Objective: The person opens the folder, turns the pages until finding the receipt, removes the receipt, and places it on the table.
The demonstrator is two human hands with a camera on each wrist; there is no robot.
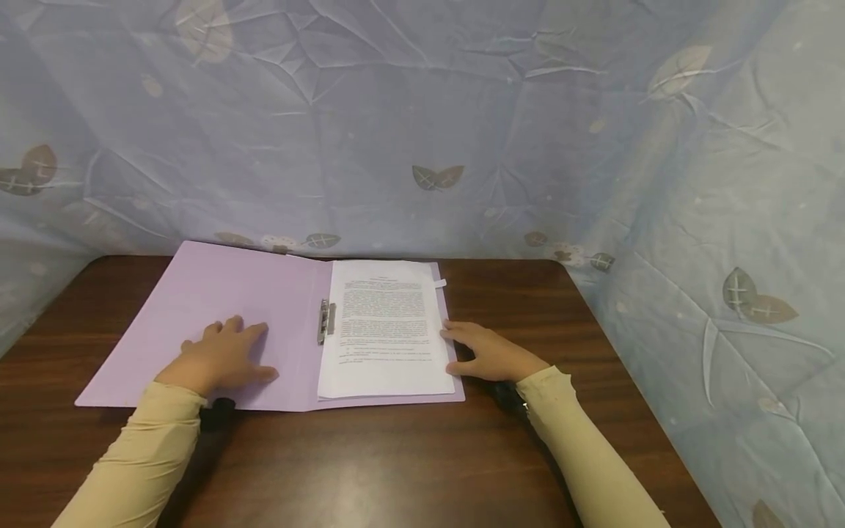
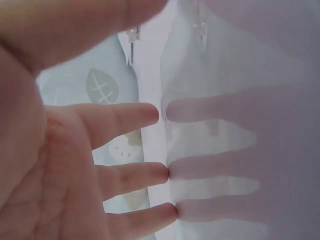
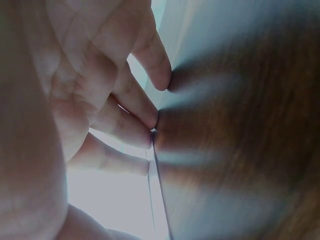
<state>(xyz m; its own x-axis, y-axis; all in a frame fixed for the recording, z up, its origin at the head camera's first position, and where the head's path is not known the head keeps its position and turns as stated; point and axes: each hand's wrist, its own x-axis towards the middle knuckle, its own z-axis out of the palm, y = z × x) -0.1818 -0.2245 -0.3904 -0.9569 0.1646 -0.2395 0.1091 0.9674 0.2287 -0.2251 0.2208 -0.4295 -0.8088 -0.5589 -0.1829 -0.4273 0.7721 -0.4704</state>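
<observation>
A purple folder (image 1: 264,286) lies spread out on the table, with a metal clip (image 1: 323,321) near its spine. On its right half rests a stack of printed paper (image 1: 383,367). My left hand (image 1: 221,357) has its fingers spread, and the fingertips touch the folder's left cover; the left wrist view shows the fingers (image 2: 132,172) straight against the glossy surface. At the right edge of the papers and folder is my right hand (image 1: 491,352), thumb and fingers apart. In the right wrist view, fingertips (image 3: 161,80) touch the wooden table and the folder's edge.
The brown wooden table (image 1: 409,462) extends in front of the folder and to its right. A pale blue cloth (image 1: 396,132) with leaf prints hangs behind the table and along its right side. A small white tab (image 1: 440,283) sticks out at the papers' right edge.
</observation>
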